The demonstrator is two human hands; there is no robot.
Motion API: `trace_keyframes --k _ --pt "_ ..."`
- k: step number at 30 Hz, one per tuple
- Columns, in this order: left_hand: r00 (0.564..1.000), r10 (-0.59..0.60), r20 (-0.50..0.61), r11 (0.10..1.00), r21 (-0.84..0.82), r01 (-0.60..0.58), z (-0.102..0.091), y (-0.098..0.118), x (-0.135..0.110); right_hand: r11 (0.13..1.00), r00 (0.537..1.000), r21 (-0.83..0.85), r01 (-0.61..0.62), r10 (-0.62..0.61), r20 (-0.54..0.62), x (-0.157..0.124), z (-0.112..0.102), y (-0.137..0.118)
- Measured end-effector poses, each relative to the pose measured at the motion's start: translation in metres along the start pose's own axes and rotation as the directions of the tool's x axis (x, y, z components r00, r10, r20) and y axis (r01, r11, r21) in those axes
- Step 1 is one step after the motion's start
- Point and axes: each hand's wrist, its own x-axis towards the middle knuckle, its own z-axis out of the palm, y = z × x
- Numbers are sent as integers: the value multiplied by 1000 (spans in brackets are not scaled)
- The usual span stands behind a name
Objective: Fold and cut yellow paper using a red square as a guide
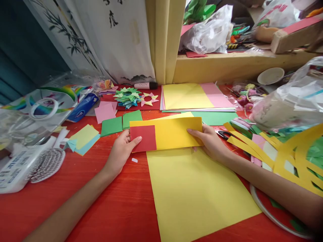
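Observation:
My left hand pinches a small red paper rectangle against the left end of a yellow paper strip. At the strip's right end, my right hand grips it with the thumb on top. Both hands hold the strip just above the red table. A large yellow sheet lies flat on the table right below the strip.
Green squares, pink squares and pale yellow-and-blue squares lie at the left. Folded paper stars and a stack of yellow and pink sheets sit behind. Cut yellow strips, scissors and plastic bags crowd the right.

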Motion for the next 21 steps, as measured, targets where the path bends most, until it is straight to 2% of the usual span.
trace_keyframes --k 6,10,13,21 --pt "1000 18 -14 1000 15 -18 1 0 0 1000 999 -18 23 -23 -26 -2 2 0" --pt "987 106 -121 989 114 -92 -1 -2 0 991 992 -61 122 -124 -23 -4 2 -1" --pt "973 146 -179 973 205 -108 -3 -4 1 987 990 -70 142 -143 -10 -3 0 -1" --pt "981 121 -151 986 134 -101 -1 -3 1 994 995 -41 97 -98 -8 -2 0 -2"
